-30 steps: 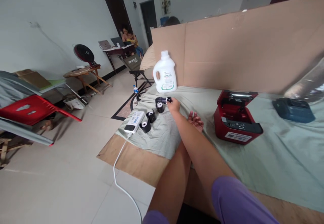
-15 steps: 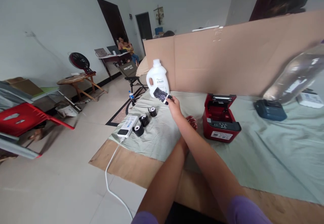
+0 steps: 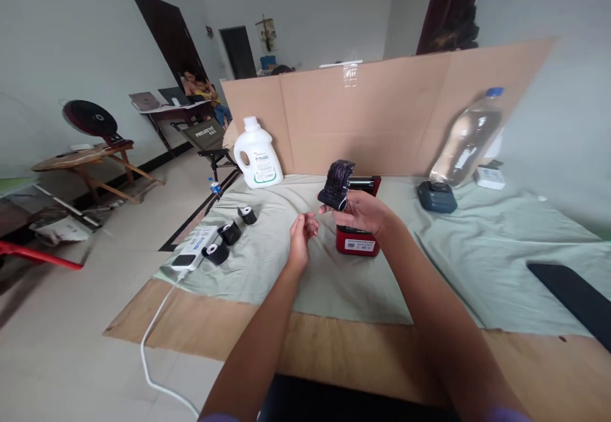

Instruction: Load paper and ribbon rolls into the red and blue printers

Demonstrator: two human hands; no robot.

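Raised in front of the red label printer is my right hand, closed on a black paper roll with a shiny loose flap standing up. The printer's lid is up; the hand and roll hide much of its inside. My left hand hovers to the left, its fingers loosely curled and holding nothing I can see. It is apart from the roll. Three similar black rolls with white cores sit on the cloth at the left, beside a white power strip.
A white jug stands before an upright cardboard sheet. A clear plastic bottle, a dark blue device and a white box are at the right. A dark flat object lies near the right edge.
My view has turned right. My right hand has brought the roll from near the white jug to in front of the printer. My arms, crossed before, are now apart.
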